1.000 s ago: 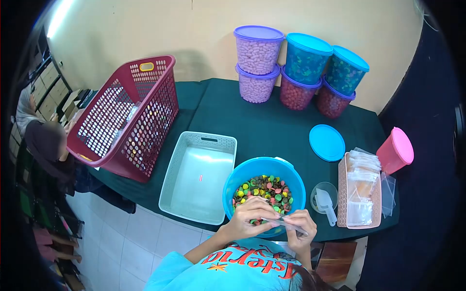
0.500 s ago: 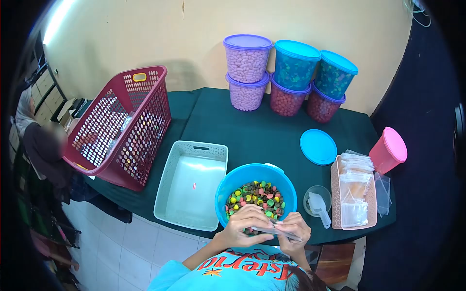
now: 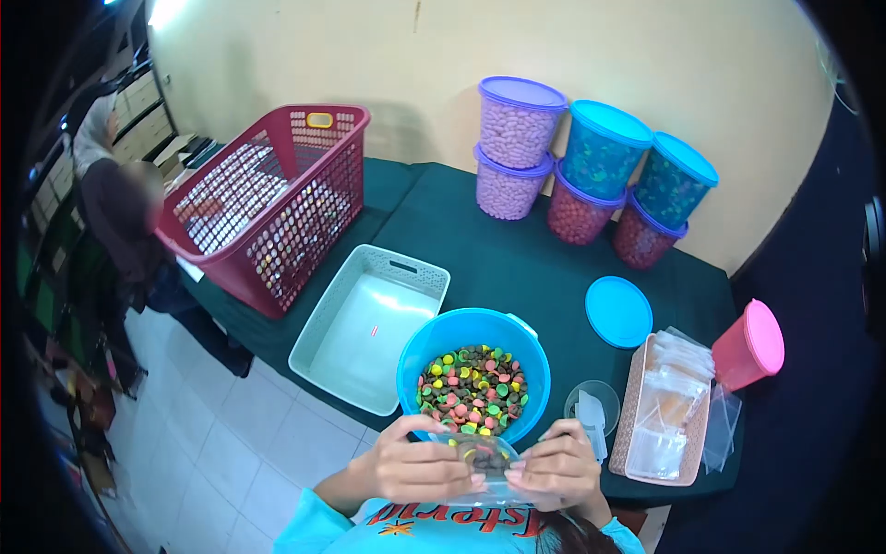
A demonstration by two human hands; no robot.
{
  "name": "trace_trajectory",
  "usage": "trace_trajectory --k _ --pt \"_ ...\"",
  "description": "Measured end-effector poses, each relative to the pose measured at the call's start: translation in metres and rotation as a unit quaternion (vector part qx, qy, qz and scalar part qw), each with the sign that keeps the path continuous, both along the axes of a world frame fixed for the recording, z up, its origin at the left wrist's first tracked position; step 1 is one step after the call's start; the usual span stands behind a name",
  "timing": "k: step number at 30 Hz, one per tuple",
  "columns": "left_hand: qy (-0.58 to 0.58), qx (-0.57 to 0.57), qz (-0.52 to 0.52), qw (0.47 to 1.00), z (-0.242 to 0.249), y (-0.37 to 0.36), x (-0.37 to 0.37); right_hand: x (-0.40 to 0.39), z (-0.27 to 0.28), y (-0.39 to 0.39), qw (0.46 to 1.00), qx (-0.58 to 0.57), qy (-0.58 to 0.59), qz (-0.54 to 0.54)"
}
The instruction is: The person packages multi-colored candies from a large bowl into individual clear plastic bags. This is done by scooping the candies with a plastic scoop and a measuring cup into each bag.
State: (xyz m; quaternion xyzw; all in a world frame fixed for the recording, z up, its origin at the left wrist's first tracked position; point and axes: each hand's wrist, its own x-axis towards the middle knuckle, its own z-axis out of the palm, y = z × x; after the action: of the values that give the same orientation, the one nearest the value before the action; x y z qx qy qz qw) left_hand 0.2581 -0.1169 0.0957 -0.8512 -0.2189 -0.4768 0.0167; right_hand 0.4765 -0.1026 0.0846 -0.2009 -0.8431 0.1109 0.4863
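Observation:
A clear plastic bag [image 3: 486, 456] with several colourful chocolate candies in it is stretched between my hands, close to my body. My left hand [image 3: 415, 462] grips its left side, fingers folded around it. On the other side, my right hand [image 3: 560, 466] pinches the bag's right part. Just beyond them stands a round blue tub [image 3: 531, 343] holding many button-shaped candies [image 3: 473, 388] in brown, pink, green and yellow. To the right of the tub, a white scoop [image 3: 591, 420] lies in a small clear bowl [image 3: 605, 391], partly behind my right hand.
A pale green tray [image 3: 355, 323] sits left of the tub, near a maroon basket [image 3: 277, 268]. At right are a basket of plastic bags [image 3: 631, 459], a pink container [image 3: 741, 351] and a blue lid [image 3: 618, 312]. Stacked candy tubs [image 3: 523, 123] line the wall. A person [image 3: 120, 212] stands at far left.
The bag has come down toward my body and is spread wider, so the candies inside show. My hands have moved apart. The camera view has turned and shifted slightly.

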Motion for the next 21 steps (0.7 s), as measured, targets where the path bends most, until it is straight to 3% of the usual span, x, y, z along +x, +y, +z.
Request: trace_trajectory --k 2,6,10,13,14,16,18,21 --pt "0.044 0.047 0.041 0.997 0.008 -0.013 0.000 0.006 0.007 0.001 0.999 0.017 -0.006 0.046" --pt "0.101 0.029 0.146 0.984 0.013 -0.042 -0.002 0.010 0.009 0.010 0.994 0.030 0.004 0.104" --pt "0.033 0.012 0.233 0.972 -0.003 -0.064 0.002 0.007 0.004 0.018 0.987 -0.005 -0.003 0.163" --pt "-0.009 -0.027 0.242 0.970 -0.008 -0.071 -0.002 -0.003 0.005 0.021 0.983 0.006 0.020 0.181" --pt "-0.006 -0.027 0.240 0.970 -0.007 -0.071 -0.003 -0.006 0.006 0.021 0.981 0.006 0.030 0.190" --pt "-0.120 -0.143 0.197 0.962 -0.007 -0.070 -0.002 -0.011 0.011 0.016 0.981 -0.010 0.037 0.190" --pt "-0.161 -0.141 0.167 0.962 -0.010 -0.070 -0.003 -0.015 0.016 0.009 0.983 -0.015 0.058 0.176" --pt "-0.154 -0.116 -0.002 0.981 -0.006 -0.062 -0.016 -0.035 0.021 -0.002 0.972 -0.021 0.059 0.228"
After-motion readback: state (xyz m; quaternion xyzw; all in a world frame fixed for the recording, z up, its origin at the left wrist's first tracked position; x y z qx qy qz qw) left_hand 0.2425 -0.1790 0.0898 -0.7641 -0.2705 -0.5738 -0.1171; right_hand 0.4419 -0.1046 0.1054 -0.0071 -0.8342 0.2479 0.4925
